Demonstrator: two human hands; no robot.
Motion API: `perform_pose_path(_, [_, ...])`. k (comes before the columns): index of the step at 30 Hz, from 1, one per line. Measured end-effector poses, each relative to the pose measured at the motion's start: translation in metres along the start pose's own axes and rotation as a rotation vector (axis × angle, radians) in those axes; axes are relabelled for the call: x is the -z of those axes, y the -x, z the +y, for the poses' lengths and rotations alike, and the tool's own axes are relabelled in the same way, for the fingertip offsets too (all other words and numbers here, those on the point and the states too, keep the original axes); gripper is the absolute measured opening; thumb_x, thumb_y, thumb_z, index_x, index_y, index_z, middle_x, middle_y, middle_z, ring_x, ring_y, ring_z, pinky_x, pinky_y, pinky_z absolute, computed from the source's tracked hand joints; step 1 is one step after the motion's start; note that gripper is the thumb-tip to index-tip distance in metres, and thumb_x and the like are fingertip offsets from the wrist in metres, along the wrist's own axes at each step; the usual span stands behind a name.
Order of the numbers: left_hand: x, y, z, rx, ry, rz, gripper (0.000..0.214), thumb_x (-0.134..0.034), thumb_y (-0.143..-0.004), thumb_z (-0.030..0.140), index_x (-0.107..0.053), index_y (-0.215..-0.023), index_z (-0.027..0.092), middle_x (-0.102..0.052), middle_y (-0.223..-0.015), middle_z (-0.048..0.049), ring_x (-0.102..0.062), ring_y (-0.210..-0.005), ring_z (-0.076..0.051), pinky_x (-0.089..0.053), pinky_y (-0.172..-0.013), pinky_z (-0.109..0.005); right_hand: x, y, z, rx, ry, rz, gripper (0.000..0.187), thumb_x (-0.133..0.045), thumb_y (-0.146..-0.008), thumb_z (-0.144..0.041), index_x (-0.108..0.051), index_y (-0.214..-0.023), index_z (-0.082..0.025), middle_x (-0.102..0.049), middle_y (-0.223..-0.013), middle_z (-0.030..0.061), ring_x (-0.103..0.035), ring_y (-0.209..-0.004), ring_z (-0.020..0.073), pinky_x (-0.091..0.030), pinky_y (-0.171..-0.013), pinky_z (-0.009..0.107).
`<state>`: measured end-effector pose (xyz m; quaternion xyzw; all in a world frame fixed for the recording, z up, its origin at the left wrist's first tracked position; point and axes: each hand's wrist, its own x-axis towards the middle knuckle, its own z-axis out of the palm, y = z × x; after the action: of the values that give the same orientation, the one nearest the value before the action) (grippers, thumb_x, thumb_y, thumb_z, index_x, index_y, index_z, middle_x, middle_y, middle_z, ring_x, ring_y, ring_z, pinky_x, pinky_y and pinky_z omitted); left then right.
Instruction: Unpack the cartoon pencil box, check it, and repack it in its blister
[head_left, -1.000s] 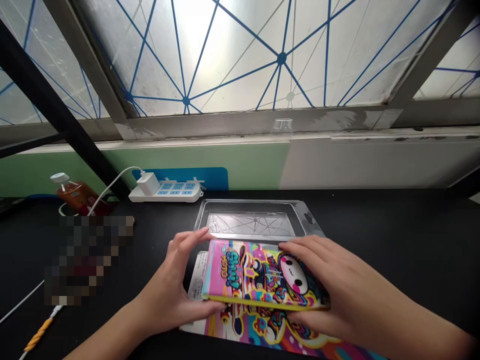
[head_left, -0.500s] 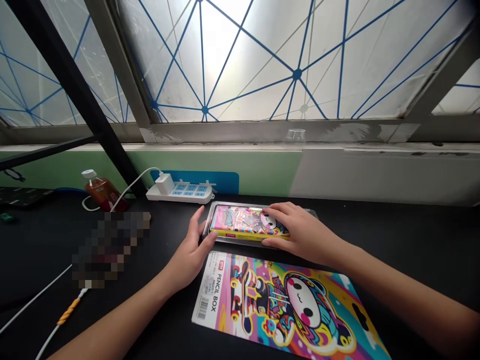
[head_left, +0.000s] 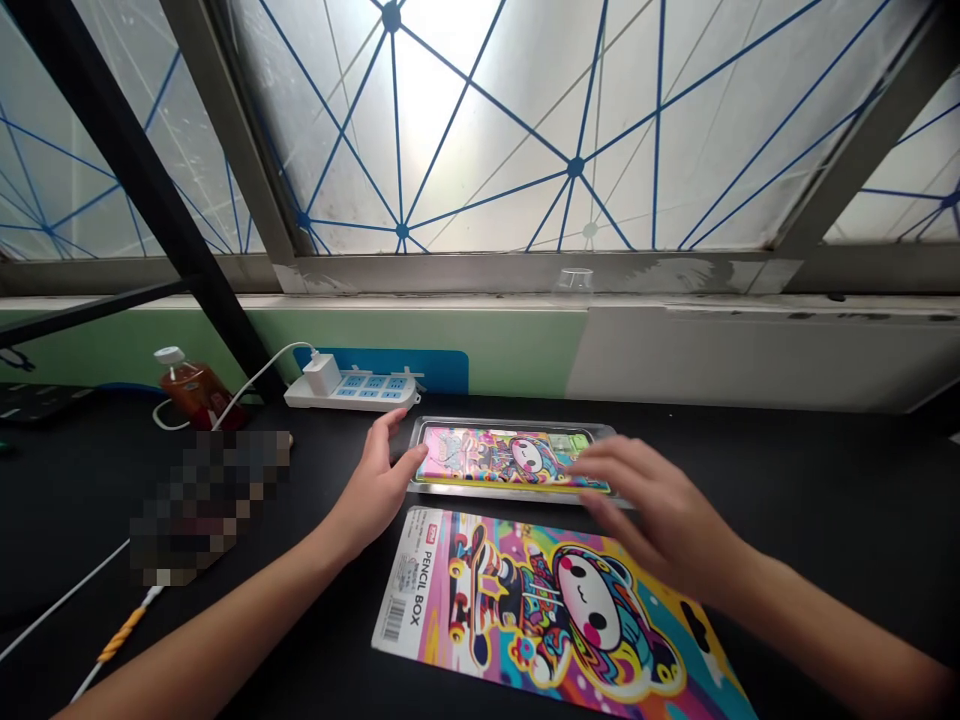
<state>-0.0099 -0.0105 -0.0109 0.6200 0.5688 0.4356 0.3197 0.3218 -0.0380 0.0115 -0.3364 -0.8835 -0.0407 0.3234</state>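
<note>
A brightly printed pencil box (head_left: 480, 455) with a cartoon character lies in a clear plastic tray (head_left: 517, 494) on the black desk. My left hand (head_left: 379, 485) is at the tray's left end, fingers spread, the thumb touching its edge near the box. Over the right end of the box hovers my right hand (head_left: 660, 510), open with fingers stretched out and slightly blurred; it covers the box's corner there. In front lies a colourful card (head_left: 570, 620) printed "PENCIL BOX", with a barcode at its left side.
A white power strip (head_left: 352, 390) with a plugged-in charger (head_left: 322, 374) stands against the wall. To its left are a bottle of reddish drink (head_left: 199, 390) and a pixelated object (head_left: 210, 500) with white cables. A black slanted post (head_left: 150, 170) rises at the left.
My right hand has let go of the pencil box and moved right, its fingers lifting off. The box now lies flatter in the tray. My left hand stays at the tray's end.
</note>
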Motion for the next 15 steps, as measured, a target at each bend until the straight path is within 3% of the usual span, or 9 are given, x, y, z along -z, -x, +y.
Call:
perform_pose_path(2, [-0.006, -0.008, 0.017, -0.131, -0.068, -0.009, 0.044, -0.058, -0.102, 0.039, -0.056, -0.143, 0.024, -0.055, -0.158, -0.0149, -0.042, -0.154, -0.036, -0.032, -0.127, -0.062, -0.004, 0.013, -0.021, 0.076, -0.021, -0.109, 0.022, -0.055, -0.107, -0.032, -0.068, -0.12, -0.019, -0.075, -0.104, 0.0106, -0.07, -0.092, 0.0252, -0.057, -0.081, 0.039])
perform_pose_path(4, [-0.017, -0.012, 0.031, -0.291, -0.147, -0.057, 0.03, -0.058, -0.102, 0.033, -0.067, -0.129, 0.024, -0.061, -0.152, -0.0108, -0.047, -0.151, -0.032, -0.033, -0.129, -0.054, -0.012, 0.019, -0.039, 0.03, -0.015, -0.282, 0.03, -0.066, -0.102, -0.037, -0.068, -0.124, -0.016, -0.075, -0.105, 0.0117, -0.071, -0.09, 0.0274, -0.059, -0.078, 0.041])
perform_pose_path(6, [-0.031, -0.009, 0.038, -0.514, -0.387, -0.153, 0.033, -0.054, -0.107, 0.033, -0.067, -0.134, 0.02, -0.06, -0.156, -0.0139, -0.048, -0.151, -0.033, -0.037, -0.126, -0.055, -0.022, 0.022, -0.051, -0.065, -0.021, -0.372, 0.041, -0.073, -0.097, -0.04, -0.067, -0.128, -0.015, -0.074, -0.115, 0.015, -0.071, -0.098, 0.031, -0.06, -0.083, 0.045])
perform_pose_path(8, [-0.043, -0.003, 0.037, -0.658, -0.66, -0.268, 0.046, -0.056, -0.109, 0.04, -0.059, -0.15, 0.019, -0.052, -0.164, -0.0184, -0.045, -0.154, -0.039, -0.04, -0.122, -0.062, -0.028, 0.022, -0.055, -0.142, -0.033, -0.38, 0.045, -0.073, -0.096, -0.04, -0.065, -0.132, -0.015, -0.071, -0.127, 0.0175, -0.069, -0.11, 0.0346, -0.06, -0.091, 0.05])
perform_pose_path(11, [-0.05, 0.007, 0.028, -0.71, -0.897, -0.376, 0.06, -0.057, -0.11, 0.048, -0.047, -0.163, 0.021, -0.044, -0.169, -0.0209, -0.041, -0.156, -0.044, -0.042, -0.12, -0.066, -0.033, 0.025, -0.053, -0.215, -0.014, -0.329, 0.045, -0.071, -0.097, -0.041, -0.064, -0.133, -0.015, -0.069, -0.129, 0.019, -0.066, -0.117, 0.0372, -0.058, -0.095, 0.054])
perform_pose_path(15, [-0.043, 0.005, 0.021, -0.69, -0.939, -0.391, 0.056, -0.047, -0.113, 0.048, -0.048, -0.163, 0.022, -0.045, -0.169, -0.0179, -0.044, -0.155, -0.041, -0.045, -0.119, -0.064, -0.035, 0.031, -0.047, -0.311, 0.027, -0.267, 0.021, -0.069, -0.097, -0.037, -0.064, -0.108, -0.02, -0.069, -0.104, 0.0126, -0.068, -0.093, 0.0308, -0.06, -0.078, 0.048])
